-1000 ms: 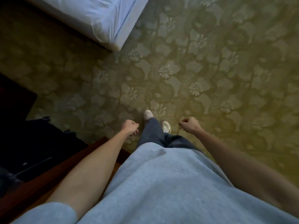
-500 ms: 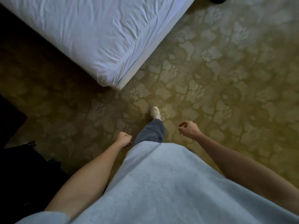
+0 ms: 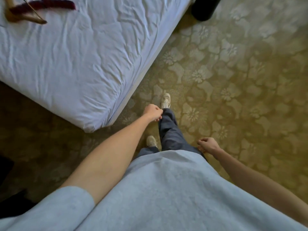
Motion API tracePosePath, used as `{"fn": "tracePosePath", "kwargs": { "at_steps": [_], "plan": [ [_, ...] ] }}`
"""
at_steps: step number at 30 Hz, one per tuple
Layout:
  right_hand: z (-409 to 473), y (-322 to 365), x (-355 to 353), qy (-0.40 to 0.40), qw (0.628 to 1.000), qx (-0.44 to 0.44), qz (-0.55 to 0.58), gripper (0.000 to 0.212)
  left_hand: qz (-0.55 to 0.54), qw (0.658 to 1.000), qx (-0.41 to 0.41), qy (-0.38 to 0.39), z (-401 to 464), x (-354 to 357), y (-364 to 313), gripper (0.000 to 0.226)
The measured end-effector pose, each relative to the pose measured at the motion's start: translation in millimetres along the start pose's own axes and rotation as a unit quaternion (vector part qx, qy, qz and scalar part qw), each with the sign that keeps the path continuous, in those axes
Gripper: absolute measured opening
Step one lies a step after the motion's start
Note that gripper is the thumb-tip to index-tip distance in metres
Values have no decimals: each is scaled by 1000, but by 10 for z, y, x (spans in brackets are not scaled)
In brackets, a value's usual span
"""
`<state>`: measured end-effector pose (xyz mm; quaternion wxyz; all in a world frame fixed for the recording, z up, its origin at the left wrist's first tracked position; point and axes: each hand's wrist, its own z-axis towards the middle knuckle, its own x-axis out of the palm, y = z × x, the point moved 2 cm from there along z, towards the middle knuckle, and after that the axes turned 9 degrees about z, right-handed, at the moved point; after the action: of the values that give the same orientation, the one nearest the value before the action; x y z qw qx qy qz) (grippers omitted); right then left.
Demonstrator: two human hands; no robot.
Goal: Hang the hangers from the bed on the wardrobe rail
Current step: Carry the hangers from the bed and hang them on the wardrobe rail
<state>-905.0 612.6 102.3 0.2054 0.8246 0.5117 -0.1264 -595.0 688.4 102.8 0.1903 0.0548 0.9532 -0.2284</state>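
Note:
The bed (image 3: 75,64), under a wrinkled white sheet, fills the upper left. At its far left lie a wooden hanger (image 3: 25,18) and a dark red fuzzy hanger (image 3: 45,4), overlapping and partly cut off by the frame's edge. My left hand (image 3: 153,112) swings ahead of me near the bed's corner, fingers loosely curled, holding nothing. My right hand (image 3: 207,145) hangs at my side, also loosely curled and empty. Both hands are far from the hangers. No wardrobe rail is in view.
A green-gold floral carpet (image 3: 233,80) covers the floor to the right of the bed. A black round object (image 3: 205,7) stands on the floor by the bed's far edge. Dark furniture (image 3: 6,172) sits at the lower left.
I have stepped toward the bed, so it now fills more of the view and the hangers have appeared. My left arm swung forward and my right hand dropped back.

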Motion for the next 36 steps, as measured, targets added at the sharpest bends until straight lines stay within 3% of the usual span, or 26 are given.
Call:
{"fn": "tracePosePath", "kwargs": {
  "at_steps": [9, 15, 23, 27, 36],
  "plan": [
    [810, 2050, -765, 21, 997, -59, -36, 24, 20, 998, -61, -24, 867, -1174, -844, 21],
    [1020, 3871, -983, 44, 984, -162, -56, 19, -33, 989, -132, -57, 1181, -1899, -846, 22],
    [1292, 6000, -879, 124, 940, -291, -126, 14, -92, 970, -217, -63, 1742, -2311, -769, 28],
    [1636, 6927, -914, 133, 926, -299, -190, 20, -160, 957, -236, -54, 2166, -2561, -1017, 31],
    [2441, 8149, -1429, 134, 888, -263, -354, 19, -302, 918, -232, -110, 2937, -3552, -2210, 29]
  ]
}}
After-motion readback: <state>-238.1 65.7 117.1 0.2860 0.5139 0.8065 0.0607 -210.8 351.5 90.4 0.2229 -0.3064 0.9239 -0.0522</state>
